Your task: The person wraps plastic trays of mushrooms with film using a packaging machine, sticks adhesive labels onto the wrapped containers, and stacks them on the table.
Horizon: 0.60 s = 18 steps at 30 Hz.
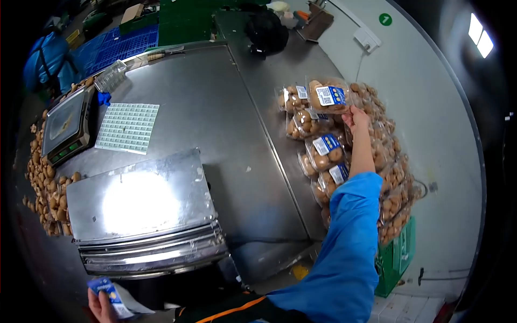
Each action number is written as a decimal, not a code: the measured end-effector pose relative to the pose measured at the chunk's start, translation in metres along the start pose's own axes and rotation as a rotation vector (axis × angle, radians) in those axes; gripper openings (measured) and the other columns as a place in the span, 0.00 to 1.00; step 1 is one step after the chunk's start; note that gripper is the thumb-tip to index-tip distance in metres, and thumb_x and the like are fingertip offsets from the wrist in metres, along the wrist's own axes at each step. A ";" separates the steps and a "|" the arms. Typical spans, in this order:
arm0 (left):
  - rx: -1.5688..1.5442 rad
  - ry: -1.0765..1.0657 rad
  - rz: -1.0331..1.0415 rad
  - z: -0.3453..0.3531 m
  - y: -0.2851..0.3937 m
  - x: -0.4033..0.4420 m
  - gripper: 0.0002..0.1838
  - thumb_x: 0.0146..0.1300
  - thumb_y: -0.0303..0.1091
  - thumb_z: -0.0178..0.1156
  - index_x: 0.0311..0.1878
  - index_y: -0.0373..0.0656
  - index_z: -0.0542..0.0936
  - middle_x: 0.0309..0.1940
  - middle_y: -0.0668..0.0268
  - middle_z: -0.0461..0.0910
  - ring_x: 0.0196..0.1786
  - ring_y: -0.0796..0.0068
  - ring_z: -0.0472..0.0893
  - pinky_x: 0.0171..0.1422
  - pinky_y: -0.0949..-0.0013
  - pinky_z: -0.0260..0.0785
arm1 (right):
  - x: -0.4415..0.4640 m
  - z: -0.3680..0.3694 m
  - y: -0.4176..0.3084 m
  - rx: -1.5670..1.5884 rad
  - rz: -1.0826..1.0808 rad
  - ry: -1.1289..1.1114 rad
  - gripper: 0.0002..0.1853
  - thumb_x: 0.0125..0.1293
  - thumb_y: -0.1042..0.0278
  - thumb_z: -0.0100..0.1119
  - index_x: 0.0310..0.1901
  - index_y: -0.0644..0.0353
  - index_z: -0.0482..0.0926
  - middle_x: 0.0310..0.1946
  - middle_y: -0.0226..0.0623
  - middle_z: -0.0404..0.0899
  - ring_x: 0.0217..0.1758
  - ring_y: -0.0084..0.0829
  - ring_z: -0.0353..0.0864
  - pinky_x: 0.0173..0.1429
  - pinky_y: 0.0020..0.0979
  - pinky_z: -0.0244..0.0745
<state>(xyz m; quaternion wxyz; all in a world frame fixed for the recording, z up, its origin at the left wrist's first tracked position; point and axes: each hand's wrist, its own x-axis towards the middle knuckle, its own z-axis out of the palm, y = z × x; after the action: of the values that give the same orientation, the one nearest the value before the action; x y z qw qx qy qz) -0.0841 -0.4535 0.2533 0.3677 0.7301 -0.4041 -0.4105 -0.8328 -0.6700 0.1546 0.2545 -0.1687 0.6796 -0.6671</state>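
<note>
My right hand [355, 118] reaches out to the wall side of the table, its fingers closed on the edge of a clear plastic pack of mushrooms [318, 89] with a blue and white label. This pack sits at the top of a row of labelled packs [325, 144]. Behind my right forearm a big heap of mushroom packs [396, 202] leans along the wall, partly hidden by the sleeve. Low at the left, my left hand [99, 308] pinches a blue and white printed label strip [116, 297], which hangs over the dark gap below the metal machine.
A metal box-shaped machine [141, 202] stands at the front of the steel table [215, 102]. Left of it are a scale [69, 124], a sticker sheet [128, 128], loose mushrooms [40, 172] and a clear container [111, 76]. A black bag [267, 33] and green crate [396, 261] are right.
</note>
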 end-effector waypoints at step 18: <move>-0.070 0.106 -0.057 0.019 -0.003 -0.005 0.09 0.62 0.28 0.50 0.37 0.34 0.79 0.36 0.64 0.79 0.42 0.76 0.75 0.50 0.73 0.65 | -0.025 0.071 0.072 -0.193 -0.163 0.096 0.14 0.63 0.73 0.49 0.50 0.61 0.70 0.40 0.36 0.73 0.39 0.27 0.73 0.32 0.26 0.72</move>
<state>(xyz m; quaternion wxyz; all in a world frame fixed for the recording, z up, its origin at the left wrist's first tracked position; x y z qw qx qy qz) -0.1022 -0.4520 0.2449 0.4021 0.7485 -0.3486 -0.3956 -0.7636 -0.7103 0.0877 0.1493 -0.2150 0.7358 -0.6245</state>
